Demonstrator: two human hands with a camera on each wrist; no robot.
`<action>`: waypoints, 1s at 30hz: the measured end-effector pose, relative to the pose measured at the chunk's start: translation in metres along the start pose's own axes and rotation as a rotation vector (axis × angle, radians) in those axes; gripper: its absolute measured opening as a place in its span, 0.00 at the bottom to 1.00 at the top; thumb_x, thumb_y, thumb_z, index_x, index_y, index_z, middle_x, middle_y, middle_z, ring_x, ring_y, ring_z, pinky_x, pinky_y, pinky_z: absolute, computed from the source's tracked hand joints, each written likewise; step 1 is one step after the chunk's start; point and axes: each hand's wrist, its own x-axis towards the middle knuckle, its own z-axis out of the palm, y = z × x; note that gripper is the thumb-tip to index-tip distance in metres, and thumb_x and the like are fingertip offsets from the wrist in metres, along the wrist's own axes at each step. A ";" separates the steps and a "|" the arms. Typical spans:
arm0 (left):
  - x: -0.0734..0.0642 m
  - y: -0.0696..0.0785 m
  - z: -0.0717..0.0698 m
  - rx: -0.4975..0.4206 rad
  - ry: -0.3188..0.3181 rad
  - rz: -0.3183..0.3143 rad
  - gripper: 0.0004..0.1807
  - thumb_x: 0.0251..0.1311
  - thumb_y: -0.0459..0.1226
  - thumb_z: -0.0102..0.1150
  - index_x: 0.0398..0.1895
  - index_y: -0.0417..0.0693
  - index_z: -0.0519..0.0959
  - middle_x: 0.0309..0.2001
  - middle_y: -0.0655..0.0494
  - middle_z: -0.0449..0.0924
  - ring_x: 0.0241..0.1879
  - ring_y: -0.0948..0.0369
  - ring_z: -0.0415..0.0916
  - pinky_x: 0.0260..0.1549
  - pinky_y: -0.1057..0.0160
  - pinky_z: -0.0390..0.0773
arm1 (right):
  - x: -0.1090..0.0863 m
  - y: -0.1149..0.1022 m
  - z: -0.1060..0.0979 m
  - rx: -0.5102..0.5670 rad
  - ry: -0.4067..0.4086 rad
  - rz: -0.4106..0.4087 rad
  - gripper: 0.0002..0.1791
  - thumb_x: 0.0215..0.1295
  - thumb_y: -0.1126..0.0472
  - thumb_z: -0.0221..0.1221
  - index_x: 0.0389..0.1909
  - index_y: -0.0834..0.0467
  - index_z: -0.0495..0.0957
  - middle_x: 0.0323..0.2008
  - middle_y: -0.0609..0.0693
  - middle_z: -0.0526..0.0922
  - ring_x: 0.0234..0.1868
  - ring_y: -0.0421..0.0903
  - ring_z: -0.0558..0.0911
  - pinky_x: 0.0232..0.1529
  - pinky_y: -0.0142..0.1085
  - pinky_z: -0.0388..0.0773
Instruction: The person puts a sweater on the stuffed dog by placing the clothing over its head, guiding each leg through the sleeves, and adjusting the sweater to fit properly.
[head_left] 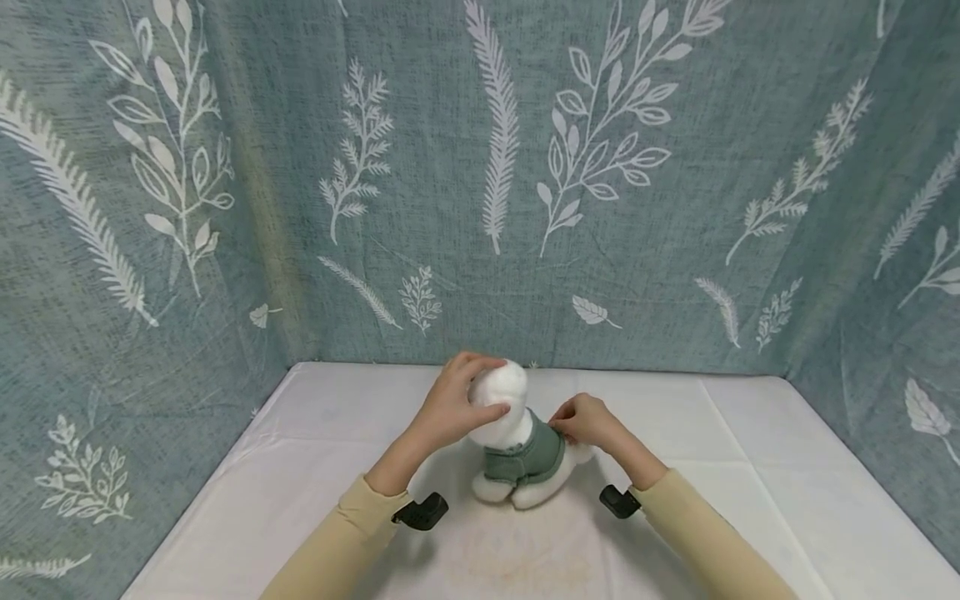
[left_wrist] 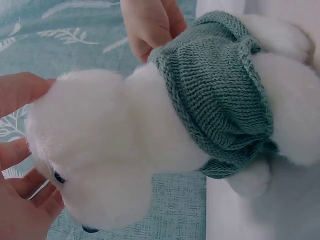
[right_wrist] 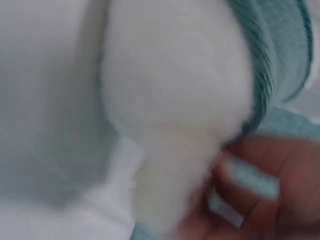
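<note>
A white fluffy stuffed animal sits on the white-covered table, dressed in a green knitted sweater. My left hand grips its head, fingers and thumb spread round the head. In the left wrist view, a dark eye and another dark facial feature show near that hand. At the toy's rear, my right hand pinches the sweater's back hem between thumb and fingers. The right wrist view is blurred, with the right hand's fingers right at the hem beside a white limb.
A white cloth covers the table. Blue-green curtains with white leaf prints hang behind it and along both sides. Black wrist cameras sit under the left wrist and the right wrist.
</note>
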 end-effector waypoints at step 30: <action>0.000 -0.001 0.001 0.007 -0.023 0.044 0.28 0.52 0.44 0.69 0.58 0.58 0.75 0.57 0.53 0.70 0.56 0.51 0.69 0.49 0.46 0.74 | 0.028 0.006 0.016 0.043 -0.103 0.114 0.13 0.65 0.59 0.56 0.40 0.64 0.84 0.27 0.49 0.81 0.22 0.39 0.71 0.25 0.30 0.69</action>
